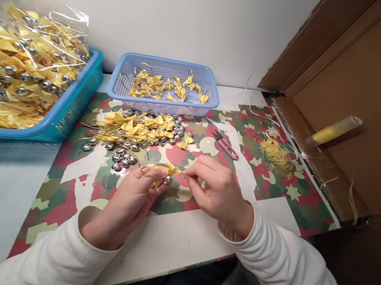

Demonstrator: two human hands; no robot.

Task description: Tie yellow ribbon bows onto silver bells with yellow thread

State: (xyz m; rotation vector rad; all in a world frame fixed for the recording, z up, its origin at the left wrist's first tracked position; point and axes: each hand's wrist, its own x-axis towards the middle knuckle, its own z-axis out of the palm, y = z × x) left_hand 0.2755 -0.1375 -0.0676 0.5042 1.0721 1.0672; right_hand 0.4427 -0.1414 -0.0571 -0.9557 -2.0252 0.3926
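A yellow ribbon bow (172, 169) with a silver bell (167, 179) and a loop of gold cord is pinched between the thumb and fingers of my left hand (139, 192). Just right of it, my right hand (215, 187) is closed, thumb against forefinger, on a thin thread running from the bow. Where the thread passes into the fingers is too fine to see clearly. Beyond both hands lies a heap of yellow bows (146, 126) with gold cords. Loose silver bells (123, 158) are spread around that heap.
A blue basket (162, 106) at the back holds several bows. At left, a larger blue basket (72, 114) carries a bulging clear bag (28, 49) of bows and bells. Pink thread snips (225, 145), tangled yellow thread (275, 152), a cardboard wall (357, 92) and a yellow tube (335, 130) are at right.
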